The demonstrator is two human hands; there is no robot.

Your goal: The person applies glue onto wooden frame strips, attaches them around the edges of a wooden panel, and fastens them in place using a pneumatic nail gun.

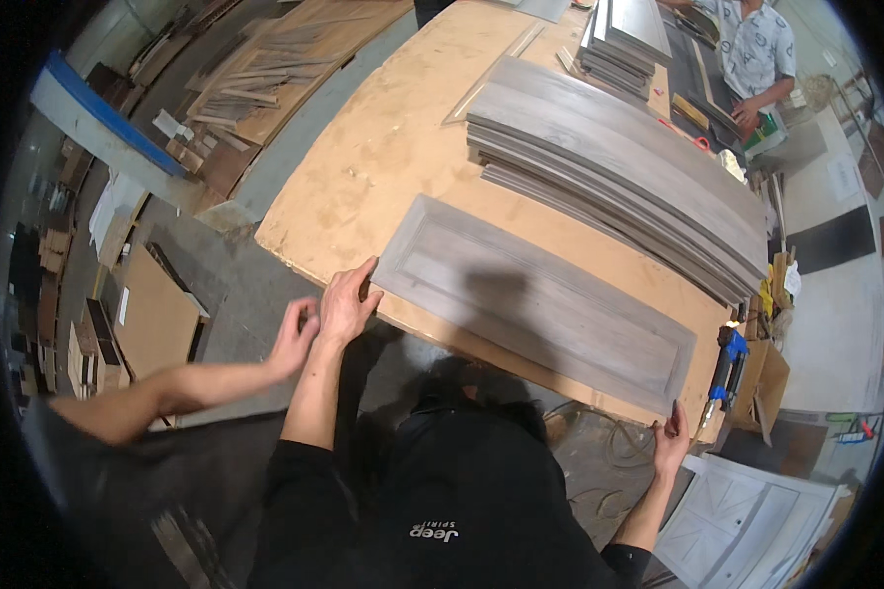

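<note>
Grey panel flat at near table edge, both hands on it

Grey panel (pixel 560 314) lies flat along the near edge of the table (pixel 349 187), face up, just in front of the panel stack (pixel 619 187) with a strip of bare table between; left hand (pixel 347 302) at its left near corner, thumb and fingers parted around the edge; right hand (pixel 670 442) at its right near corner, fingertips on the edge; underside hidden, so can't tell if either is pinching; reads as positioning or steadying the panel; next move, my judgement, calls for both ends handled together and level; watch the blue tool (pixel 725 363) just past the right end and a co-worker's hand (pixel 293 339) right beside the left one.
</note>
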